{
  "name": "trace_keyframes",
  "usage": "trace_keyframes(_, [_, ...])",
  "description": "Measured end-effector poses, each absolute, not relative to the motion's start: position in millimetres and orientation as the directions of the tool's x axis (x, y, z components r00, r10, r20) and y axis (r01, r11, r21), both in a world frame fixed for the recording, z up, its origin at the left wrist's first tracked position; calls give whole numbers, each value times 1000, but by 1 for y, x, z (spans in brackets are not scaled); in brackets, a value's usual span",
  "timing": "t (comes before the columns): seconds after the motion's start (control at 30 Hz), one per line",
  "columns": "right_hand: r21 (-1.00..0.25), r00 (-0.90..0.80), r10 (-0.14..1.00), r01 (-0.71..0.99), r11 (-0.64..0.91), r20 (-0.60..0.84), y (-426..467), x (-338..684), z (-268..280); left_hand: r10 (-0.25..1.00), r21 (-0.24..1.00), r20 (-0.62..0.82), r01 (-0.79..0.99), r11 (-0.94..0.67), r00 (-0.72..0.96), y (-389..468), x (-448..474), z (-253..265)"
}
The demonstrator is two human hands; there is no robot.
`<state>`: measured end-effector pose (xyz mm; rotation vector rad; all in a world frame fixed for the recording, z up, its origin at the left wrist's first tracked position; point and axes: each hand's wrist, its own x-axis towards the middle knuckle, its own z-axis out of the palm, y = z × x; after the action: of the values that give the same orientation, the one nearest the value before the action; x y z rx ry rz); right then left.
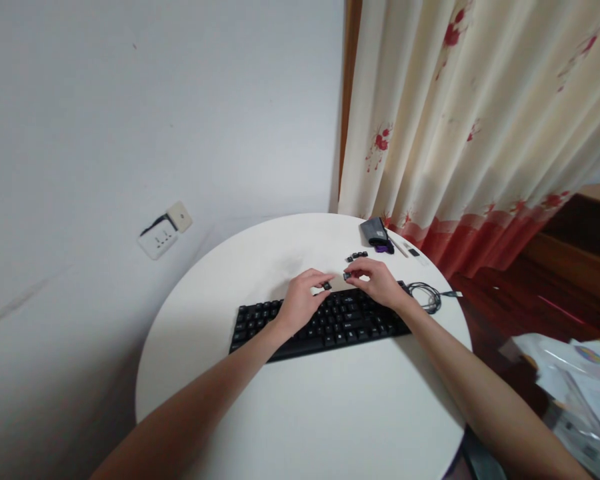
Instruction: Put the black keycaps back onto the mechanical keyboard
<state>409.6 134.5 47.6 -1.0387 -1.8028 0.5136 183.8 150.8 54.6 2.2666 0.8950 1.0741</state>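
Note:
A black keyboard lies across the white round table under both hands. My left hand is above the keyboard's middle, thumb and fingers pinching a small black keycap. Just right of it, my right hand pinches another small dark keycap over the keyboard's far edge. The two pieces are a short gap apart. Beyond my right hand, several loose black keycaps sit in a small group on the table. Part of the keyboard is hidden by my hands and wrists.
A coiled black cable with a USB plug lies at the keyboard's right end. Toward the back right are a grey pouch and a pale pen-like stick. The white table stands beside a wall and a floral curtain.

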Motion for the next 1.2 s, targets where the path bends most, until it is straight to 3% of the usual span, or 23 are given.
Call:
trace_keyframes(0.27, [-729,-192,867,476,492,460,132,407,49,744,673,467,354,-650,479,152,186,47])
trace_keyframes(0.5, [-729,-175,926,574,373,336,138,409,39,836,825,262,338,-453,482,162,194,39])
trace_keyframes(0.73, [-803,-195,945,499,325,262,140,403,33,855,807,104,459,-371,508,175,204,35])
trace_keyframes(1.03, [-777,-248,929,512,367,276,141,404,31,797,691,224,486,-535,561,171,202,29])
trace_keyframes(1.2, [-756,-262,923,532,381,281,141,404,32,776,696,211,467,-546,594,169,200,34])
